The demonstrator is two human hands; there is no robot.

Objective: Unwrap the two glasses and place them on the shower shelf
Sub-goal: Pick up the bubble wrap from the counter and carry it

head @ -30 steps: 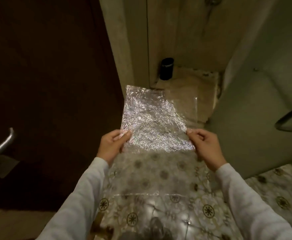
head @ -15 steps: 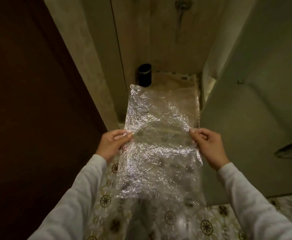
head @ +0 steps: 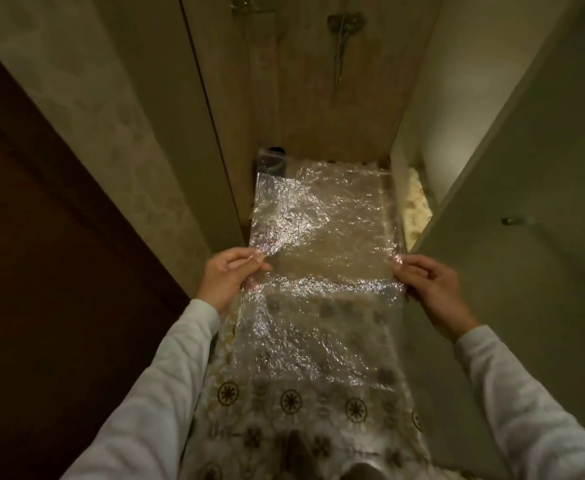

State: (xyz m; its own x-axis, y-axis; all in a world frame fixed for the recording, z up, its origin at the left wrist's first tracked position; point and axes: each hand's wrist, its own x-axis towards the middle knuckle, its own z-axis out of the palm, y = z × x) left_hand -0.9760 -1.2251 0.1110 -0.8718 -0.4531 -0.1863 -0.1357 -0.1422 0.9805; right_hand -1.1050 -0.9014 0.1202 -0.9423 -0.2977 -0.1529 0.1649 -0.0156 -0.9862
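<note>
Bubble wrap (head: 322,233) stretched between left hand (head: 228,275) and right hand (head: 429,289), each grip pinching an edge.

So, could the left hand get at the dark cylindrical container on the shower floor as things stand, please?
Probably not: the left hand is pinching the clear bubble wrap sheet, which hangs in front of the dark cylindrical container.

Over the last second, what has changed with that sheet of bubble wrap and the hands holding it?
The view has tipped up toward the shower wall, so the dark cup on the floor now sits partly behind the bubble wrap. The sheet looks spread out flatter and longer. The left hand and right hand keep the same pinching grip on its side edges. No glasses are visible.
</note>
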